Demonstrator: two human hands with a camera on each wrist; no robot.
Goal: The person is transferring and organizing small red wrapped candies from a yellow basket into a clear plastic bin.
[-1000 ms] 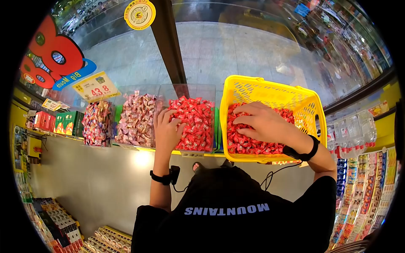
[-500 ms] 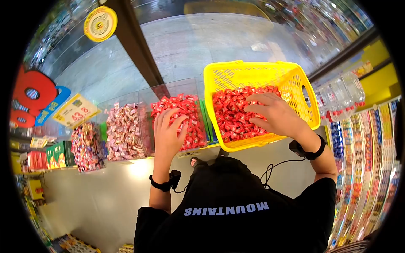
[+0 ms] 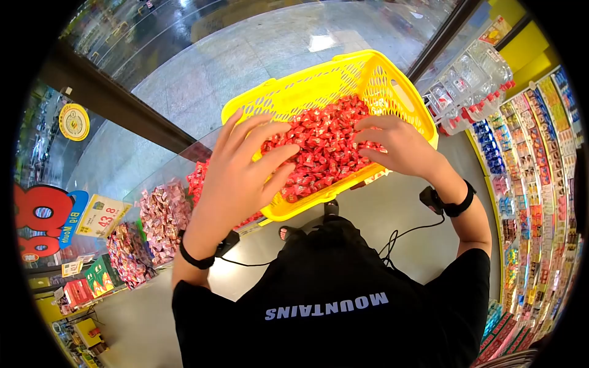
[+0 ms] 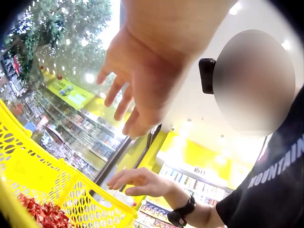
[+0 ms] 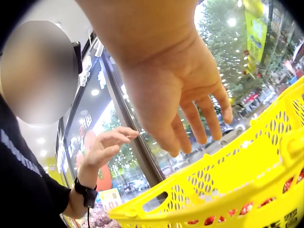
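Observation:
A yellow perforated shopping basket [image 3: 287, 211] holds a heap of red-wrapped candies [image 3: 325, 144]. My left hand [image 3: 236, 168] hovers over the basket's left side, its fingers spread and nothing between them. Over the right side, my right hand [image 3: 402, 147] hangs with relaxed fingers and an empty palm. Both wrist views show the left hand [image 4: 149, 88] and the right hand [image 5: 178, 95] raised above the basket rim. Behind my left forearm, the clear bin of red candies [image 3: 197, 178] is mostly hidden.
Left of the basket are pink-wrapped candies [image 3: 162, 218], mixed candies [image 3: 130, 254] and a price sign [image 3: 103, 216]. A glass window with a dark post [image 3: 123, 104] runs behind. To the right stand clear plastic jars [image 3: 466, 86] and stocked shelves [image 3: 534, 184].
My left hand has moved right, from above the bin of red candies to over the basket. My right hand stays over the basket. The head view has swung to the right.

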